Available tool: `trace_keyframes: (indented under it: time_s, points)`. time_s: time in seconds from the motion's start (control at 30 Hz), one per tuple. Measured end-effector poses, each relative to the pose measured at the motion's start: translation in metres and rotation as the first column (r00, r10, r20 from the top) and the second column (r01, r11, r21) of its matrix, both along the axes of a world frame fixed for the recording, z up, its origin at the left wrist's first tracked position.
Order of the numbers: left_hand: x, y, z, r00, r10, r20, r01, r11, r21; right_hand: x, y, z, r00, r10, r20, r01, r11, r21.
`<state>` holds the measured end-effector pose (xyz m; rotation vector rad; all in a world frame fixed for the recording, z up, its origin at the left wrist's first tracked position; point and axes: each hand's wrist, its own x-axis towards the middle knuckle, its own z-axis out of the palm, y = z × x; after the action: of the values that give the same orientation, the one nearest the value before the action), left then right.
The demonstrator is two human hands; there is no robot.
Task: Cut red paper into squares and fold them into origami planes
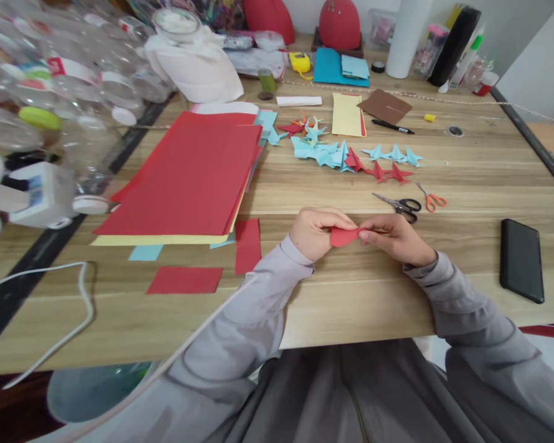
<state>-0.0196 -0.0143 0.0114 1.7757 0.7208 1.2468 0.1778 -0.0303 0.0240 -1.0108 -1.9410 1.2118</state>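
Note:
My left hand and my right hand meet over the wooden table, both pinched on a small folded piece of red paper. The left fingers grip its left end, the right fingers its right tip. Beyond my hands lie several folded paper cranes, blue and red. A pair of black scissors and small orange scissors lie just past my right hand.
A stack of red sheets over yellow paper lies at left, with red offcuts near the table's front edge. A black phone rests at right. Plastic bottles crowd the far left. A black pen and brown card lie farther back.

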Motion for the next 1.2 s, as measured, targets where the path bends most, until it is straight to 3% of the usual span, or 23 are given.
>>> trace_keyframes:
  time_s: [0.17, 0.33, 0.63, 0.93, 1.2]
  points:
    - [0.001, -0.003, 0.001, 0.998, 0.066, 0.002, -0.065, 0.992, -0.11, 0.0, 0.0, 0.001, 1.0, 0.0, -0.011, 0.0, 1.0, 0.018]
    - [0.002, -0.004, 0.003, 0.996, 0.087, 0.018, -0.081, 0.971, -0.227, -0.001, 0.0, 0.0, 1.0, 0.005, 0.028, -0.009, 0.991, 0.13]
    - [0.002, 0.0, 0.001, 0.997, 0.046, 0.066, -0.016, 0.917, -0.397, -0.004, -0.005, 0.008, 0.998, 0.02, 0.053, -0.036, 0.947, 0.32]
    - [-0.001, 0.001, 0.013, 0.974, -0.095, 0.205, 0.196, 0.806, -0.559, -0.001, -0.006, 0.01, 1.0, -0.003, 0.008, 0.001, 0.973, 0.231]
    - [-0.006, 0.004, 0.009, 0.957, -0.185, 0.222, 0.282, 0.771, -0.572, 0.0, -0.004, 0.008, 0.999, -0.044, -0.023, 0.048, 0.984, 0.169]
